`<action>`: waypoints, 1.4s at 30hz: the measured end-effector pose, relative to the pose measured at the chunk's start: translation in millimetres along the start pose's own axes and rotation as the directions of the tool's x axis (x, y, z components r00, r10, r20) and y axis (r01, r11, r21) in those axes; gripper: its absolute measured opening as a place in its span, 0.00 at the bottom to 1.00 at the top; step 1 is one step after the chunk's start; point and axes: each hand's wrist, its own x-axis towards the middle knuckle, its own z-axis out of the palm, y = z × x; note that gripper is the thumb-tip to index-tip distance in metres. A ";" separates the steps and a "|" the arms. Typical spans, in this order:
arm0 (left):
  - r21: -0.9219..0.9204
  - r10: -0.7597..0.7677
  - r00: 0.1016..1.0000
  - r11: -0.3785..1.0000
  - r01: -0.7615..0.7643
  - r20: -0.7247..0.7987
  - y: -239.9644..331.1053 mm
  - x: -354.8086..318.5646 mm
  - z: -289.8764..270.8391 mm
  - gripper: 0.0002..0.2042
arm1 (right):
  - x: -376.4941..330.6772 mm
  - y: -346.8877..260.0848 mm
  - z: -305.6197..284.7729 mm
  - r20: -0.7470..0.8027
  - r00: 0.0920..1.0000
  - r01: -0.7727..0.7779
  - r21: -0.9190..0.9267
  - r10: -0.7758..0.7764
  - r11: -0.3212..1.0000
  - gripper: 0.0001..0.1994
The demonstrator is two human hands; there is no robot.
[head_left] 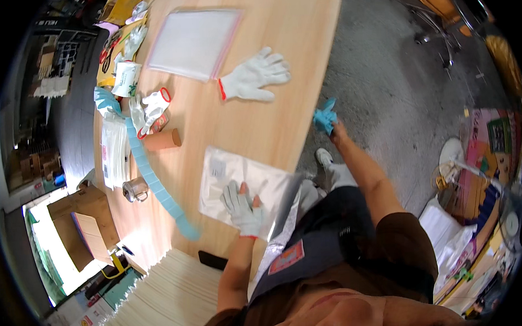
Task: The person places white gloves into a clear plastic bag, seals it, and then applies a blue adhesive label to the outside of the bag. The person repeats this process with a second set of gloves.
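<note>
My left hand (240, 213), in a white knit glove with bare thumb and fingertip showing, lies flat with fingers spread on a silvery plastic bag (215, 191). The bag has a small pale label, and its near edge hangs past the table's edge. My right hand (337, 130) is bare and reaches out beyond the table's right side, closed around a crumpled light-blue piece (325, 117), thin and soft-looking. Farther up the table lies a white glove (256, 76) with a red cuff, beside a stack of clear plastic bags (194, 42).
A long light-blue segmented strip (157, 182) runs along the table's left part, near a metal mug (135, 190), a brown block (163, 140) and white gloves (154, 109). A dark flat object (213, 260) lies by my left forearm. A wheeled chair (442, 33) stands far right.
</note>
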 end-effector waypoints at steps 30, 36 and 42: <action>-0.048 -0.097 0.992 0.994 0.101 0.078 -2.0 9.5 -6.6 0.22 | 48.3 28.7 38.0 0.210 0.977 0.177 -0.716 -0.034 0.675 0.19; -0.048 -0.101 0.994 0.994 0.099 -0.047 1.3 2.8 -0.9 0.23 | -60.6 17.2 -23.1 0.644 0.664 -0.031 -0.483 0.379 0.875 0.20; -0.068 -0.063 0.989 0.996 0.054 -0.133 3.4 4.0 -6.8 0.23 | -181.2 11.7 2.6 0.673 0.577 0.145 -0.641 0.462 0.754 0.27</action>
